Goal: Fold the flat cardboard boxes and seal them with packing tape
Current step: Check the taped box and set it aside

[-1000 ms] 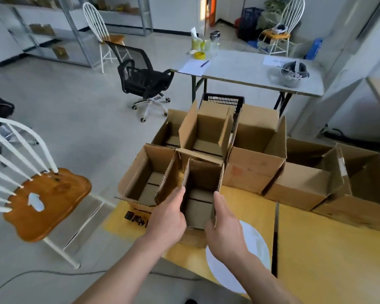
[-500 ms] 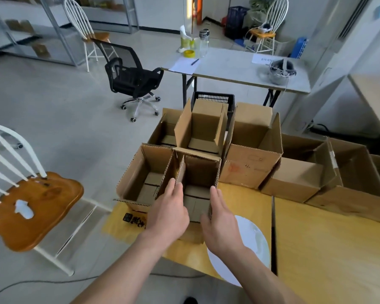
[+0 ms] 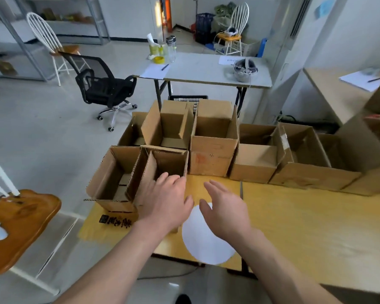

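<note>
A small open-topped cardboard box (image 3: 162, 163) stands at the left end of the yellow table (image 3: 305, 216). My left hand (image 3: 169, 200) covers its near side, fingers spread flat over the rim. My right hand (image 3: 224, 207) hovers above the table to the right of that box, fingers loosely spread, holding nothing. A second open box (image 3: 112, 178) stands against the first one's left side, overhanging the table end. No tape roll is in view on this table.
Several more open boxes (image 3: 213, 145) stand in rows behind and to the right (image 3: 303, 163). A white paper disc (image 3: 204, 242) lies near the table's front edge. A wooden chair (image 3: 15, 220) stands at the left, a black office chair (image 3: 103, 84) and a grey table (image 3: 206, 71) beyond.
Both hands held the sides of the small box a second ago. The right hand has come off it and moved right. The left hand has shifted over its near rim. My view swung right.
</note>
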